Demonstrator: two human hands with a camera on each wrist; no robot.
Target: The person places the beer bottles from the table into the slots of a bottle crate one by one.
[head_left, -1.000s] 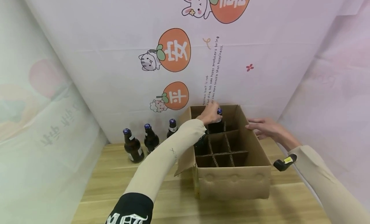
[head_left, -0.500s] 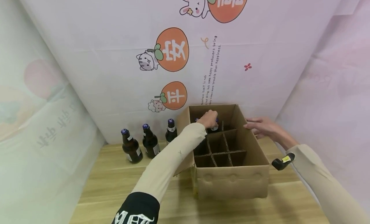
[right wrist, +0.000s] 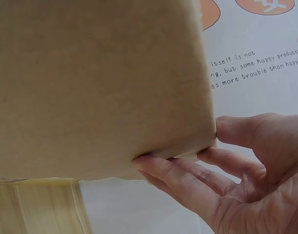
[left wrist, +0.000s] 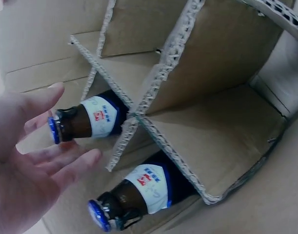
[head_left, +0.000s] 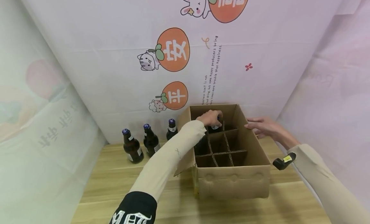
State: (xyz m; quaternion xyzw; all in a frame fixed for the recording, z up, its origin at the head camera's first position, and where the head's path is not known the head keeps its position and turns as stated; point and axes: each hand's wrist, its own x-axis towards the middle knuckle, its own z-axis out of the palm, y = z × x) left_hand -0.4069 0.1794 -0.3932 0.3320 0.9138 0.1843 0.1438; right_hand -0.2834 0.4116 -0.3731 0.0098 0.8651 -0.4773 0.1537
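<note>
My left hand reaches into the back of a cardboard box with crossed dividers. In the left wrist view, its fingers spread loosely around the neck of a brown beer bottle with a blue cap and white neck label, standing in a back cell. A second beer bottle of the same kind stands in a neighbouring cell; in the head view my left arm and hand hide most of it. My right hand rests against the box's right side, with thumb and extended fingers touching the cardboard near a corner.
Left of the box, three more blue-capped bottles stand in a row on the wooden table: one far left, one beside it and one partly behind my sleeve. A box flap hangs outward. A printed cloth closes the back.
The bottle at my left hand has gone down into its back cell. My left fingers have loosened from its neck and shifted slightly. My right hand has stayed on the box side.
</note>
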